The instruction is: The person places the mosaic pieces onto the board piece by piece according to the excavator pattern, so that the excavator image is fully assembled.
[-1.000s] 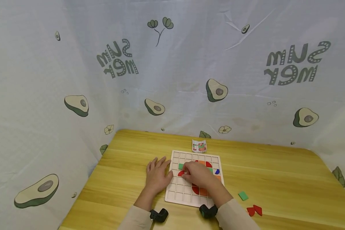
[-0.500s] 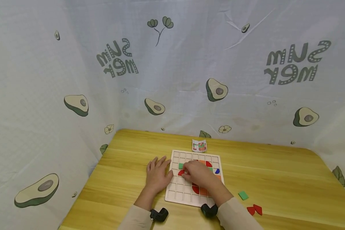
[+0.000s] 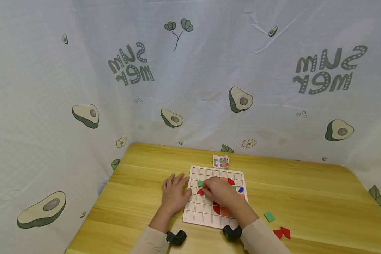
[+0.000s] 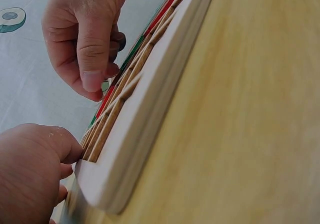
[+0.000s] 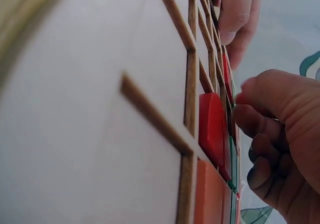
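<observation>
In the head view a pale wooden grid board [image 3: 198, 216] lies on the table, holding red, orange, green and blue flat pieces. My left hand [image 3: 175, 193] rests beside its left edge with fingers spread, the thumb at the rim. Curled fingers of my right hand [image 3: 220, 191] reach down over the board's upper middle, close to a red rounded piece [image 3: 200, 191] and a green square [image 3: 200, 183]. In the right wrist view that thumb and forefinger come close together low over the grid; I cannot tell whether a piece is between them. My right hand hides several cells.
A small patterned card [image 3: 221, 161] lies behind the board. On the table to the right are a loose green square tile [image 3: 269, 216] and two red pieces [image 3: 285, 232]. White printed cloth [image 3: 197, 77] hangs behind the wooden table [image 3: 304, 197].
The right thumb draws slightly up and inward, showing more of the red rounded piece. The left hand keeps its place, and the board does not shift.
</observation>
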Available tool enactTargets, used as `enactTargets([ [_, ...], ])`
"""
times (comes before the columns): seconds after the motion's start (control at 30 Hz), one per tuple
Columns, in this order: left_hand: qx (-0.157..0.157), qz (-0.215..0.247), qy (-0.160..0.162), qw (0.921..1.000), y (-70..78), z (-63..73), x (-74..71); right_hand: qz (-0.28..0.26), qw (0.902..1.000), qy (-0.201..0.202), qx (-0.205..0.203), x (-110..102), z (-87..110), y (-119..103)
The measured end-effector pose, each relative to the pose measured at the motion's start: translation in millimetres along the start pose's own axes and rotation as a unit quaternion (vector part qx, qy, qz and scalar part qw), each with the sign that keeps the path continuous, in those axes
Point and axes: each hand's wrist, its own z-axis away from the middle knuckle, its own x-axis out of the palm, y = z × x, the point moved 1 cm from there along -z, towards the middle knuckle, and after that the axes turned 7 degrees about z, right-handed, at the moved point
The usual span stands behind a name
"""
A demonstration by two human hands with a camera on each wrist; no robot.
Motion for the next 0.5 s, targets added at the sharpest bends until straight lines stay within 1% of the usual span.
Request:
enactTargets([
  [0.1, 0.001, 0.000, -0.001, 1.0000, 0.4, -0.1, -0.2, -0.013, 0.9999, -0.009, 0.002, 0.4, 0.3, 1.2],
  [0.33, -0.002, 0.001, -0.004, 1.0000, 1.0, 0.0, -0.9, -0.053, 0.9974, -0.046, 0.014, 1.0, -0.5, 2.6],
  [0.43, -0.004, 0.002, -0.004, 1.0000, 1.1, 0.1, -0.8, -0.062, 0.9968, -0.051, 0.009, 1.1, -1.4, 2.5],
  [0.5, -0.004, 0.002, -0.004, 1.0000, 1.3, 0.3, -0.5, -0.056, 0.9972, -0.049, 0.005, 1.3, -1.6, 2.4],
])
